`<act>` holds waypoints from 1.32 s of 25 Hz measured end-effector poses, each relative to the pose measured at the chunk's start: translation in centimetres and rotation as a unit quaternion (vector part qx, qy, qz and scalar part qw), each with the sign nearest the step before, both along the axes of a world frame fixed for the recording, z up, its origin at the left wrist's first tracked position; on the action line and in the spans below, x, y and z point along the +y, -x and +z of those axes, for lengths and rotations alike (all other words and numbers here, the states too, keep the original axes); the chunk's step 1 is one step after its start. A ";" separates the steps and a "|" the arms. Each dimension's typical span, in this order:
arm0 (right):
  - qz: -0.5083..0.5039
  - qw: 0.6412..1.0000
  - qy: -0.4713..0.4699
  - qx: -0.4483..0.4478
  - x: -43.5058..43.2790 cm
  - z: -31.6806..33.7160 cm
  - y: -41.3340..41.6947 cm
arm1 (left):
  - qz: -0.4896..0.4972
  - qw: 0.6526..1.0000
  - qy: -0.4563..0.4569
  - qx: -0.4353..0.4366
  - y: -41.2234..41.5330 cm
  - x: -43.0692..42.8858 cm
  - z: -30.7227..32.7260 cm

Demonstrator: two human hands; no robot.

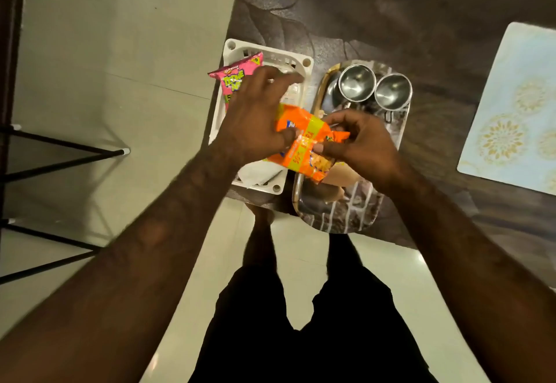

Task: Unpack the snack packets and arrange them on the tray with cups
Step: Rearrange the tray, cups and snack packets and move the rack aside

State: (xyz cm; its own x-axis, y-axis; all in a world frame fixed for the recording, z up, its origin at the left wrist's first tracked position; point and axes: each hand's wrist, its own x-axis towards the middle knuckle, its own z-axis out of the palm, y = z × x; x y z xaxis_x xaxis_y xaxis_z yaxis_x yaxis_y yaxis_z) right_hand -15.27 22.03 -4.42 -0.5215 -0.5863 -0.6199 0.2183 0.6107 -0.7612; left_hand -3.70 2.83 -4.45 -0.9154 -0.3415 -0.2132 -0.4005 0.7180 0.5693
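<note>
Gripping orange packet (304, 145): pinched by left hand (255, 124) and right hand (361, 142) above tray (340, 220), apparently for tearing open; cups (374, 88) kept clear.

Both hands grip an orange snack packet (304, 142) just above the tray (337, 217): left hand (255, 121) at its left end, right hand (358, 139) pinching its right. Two steel cups (374, 88) stand at the tray's far end; a pink packet (237, 81) lies in the white basket (296, 63) left of the tray.
</note>
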 end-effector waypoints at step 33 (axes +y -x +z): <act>-0.167 0.970 0.006 -0.178 4.0 -1.6 2.8 | 0.230 0.866 -0.433 -0.097 2.4 6.9 -2.3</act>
